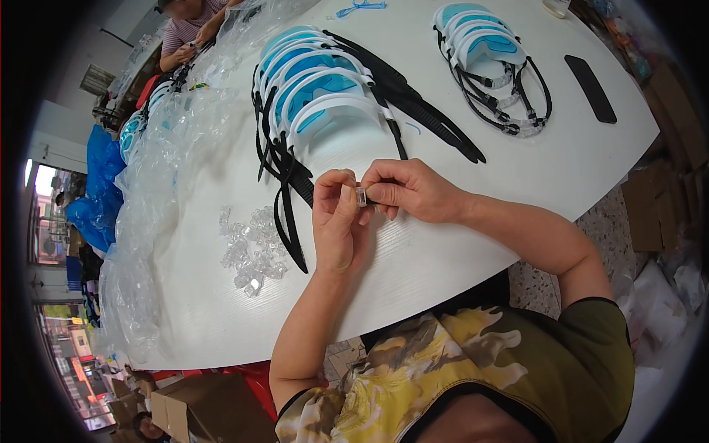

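Note:
Close together in front of me, both hands work at a small clear plastic buckle point(361, 196). My left hand point(338, 214) is closed, with the buckle pinched between thumb and fingers. My right hand point(417, 190) is closed too, its thumb and forefinger on a dark strap end at the buckle's right side; most of that strap is hidden by the fingers. Just beyond my hands lies a row of swim goggles point(343, 111) with white frames, blue lenses and black ribbed straps point(425, 103). Left of my left hand is a loose pile of clear buckles point(252, 247).
A second stack of goggles point(484, 40) with looped straps lies at the far right, beside a flat black bar point(591, 88). Clear plastic sheeting point(159, 199) covers the white table's left edge. Across the table a person point(192, 33) handles something small. Cardboard boxes point(657, 199) stand right.

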Demonstrator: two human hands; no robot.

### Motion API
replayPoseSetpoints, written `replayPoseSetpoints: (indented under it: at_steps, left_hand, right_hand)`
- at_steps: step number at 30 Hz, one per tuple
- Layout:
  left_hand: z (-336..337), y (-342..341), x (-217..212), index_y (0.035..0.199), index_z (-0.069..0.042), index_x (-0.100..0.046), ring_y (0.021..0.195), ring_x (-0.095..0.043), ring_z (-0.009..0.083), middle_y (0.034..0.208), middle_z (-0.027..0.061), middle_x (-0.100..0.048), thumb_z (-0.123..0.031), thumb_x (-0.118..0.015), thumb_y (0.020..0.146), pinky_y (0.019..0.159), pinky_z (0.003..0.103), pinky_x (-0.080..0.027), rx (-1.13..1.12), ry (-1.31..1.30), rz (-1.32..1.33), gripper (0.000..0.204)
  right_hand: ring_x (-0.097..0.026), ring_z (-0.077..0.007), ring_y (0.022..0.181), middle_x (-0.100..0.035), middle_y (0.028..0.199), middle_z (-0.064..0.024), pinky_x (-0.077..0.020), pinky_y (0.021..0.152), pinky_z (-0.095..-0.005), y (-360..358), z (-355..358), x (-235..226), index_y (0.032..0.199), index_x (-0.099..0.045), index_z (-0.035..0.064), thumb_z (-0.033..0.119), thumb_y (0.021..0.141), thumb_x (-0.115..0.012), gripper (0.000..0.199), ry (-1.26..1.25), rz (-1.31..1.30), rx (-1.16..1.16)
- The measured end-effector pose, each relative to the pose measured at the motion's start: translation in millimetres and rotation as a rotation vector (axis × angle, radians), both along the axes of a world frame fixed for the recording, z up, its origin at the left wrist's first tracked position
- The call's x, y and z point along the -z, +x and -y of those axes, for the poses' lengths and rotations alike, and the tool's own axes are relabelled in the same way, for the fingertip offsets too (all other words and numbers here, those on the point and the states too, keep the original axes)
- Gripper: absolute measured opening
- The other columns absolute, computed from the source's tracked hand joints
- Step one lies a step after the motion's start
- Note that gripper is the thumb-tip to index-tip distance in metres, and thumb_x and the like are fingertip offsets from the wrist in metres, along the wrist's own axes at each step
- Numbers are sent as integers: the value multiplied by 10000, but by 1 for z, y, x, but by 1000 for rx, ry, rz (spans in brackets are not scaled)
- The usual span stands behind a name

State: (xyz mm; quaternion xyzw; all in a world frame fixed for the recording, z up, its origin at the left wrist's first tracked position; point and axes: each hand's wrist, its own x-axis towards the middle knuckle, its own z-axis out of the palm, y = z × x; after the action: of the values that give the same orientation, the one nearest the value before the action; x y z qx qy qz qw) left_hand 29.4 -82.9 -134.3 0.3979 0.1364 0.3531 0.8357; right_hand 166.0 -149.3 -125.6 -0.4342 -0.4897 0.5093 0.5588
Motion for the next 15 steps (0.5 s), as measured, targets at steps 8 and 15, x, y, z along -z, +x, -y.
replayPoseSetpoints:
  at_steps: [8, 15]
  left_hand:
    - [-2, 3, 7, 1008, -95, -436, 669, -450, 78, 944, 17, -466, -129, -503, 852, 560, 203, -384, -6, -3, 27, 173]
    - [3, 6, 8, 996, -98, -456, 672, -467, 108, 860, 20, -506, -204, -508, 856, 631, 239, -400, -13, 35, -72, 183]
  right_hand:
    - [-510, -51, 621, -502, 704, 10, -420, 543, -186, -4, 0, -5, 799, -486, 39, 159, 875, -476, 142, 8, -98, 20]
    - [-482, -50, 602, -502, 695, -1, -422, 560, -178, 0, 0, -2, 833, -484, 38, 162, 883, -462, 135, -14, -67, 52]
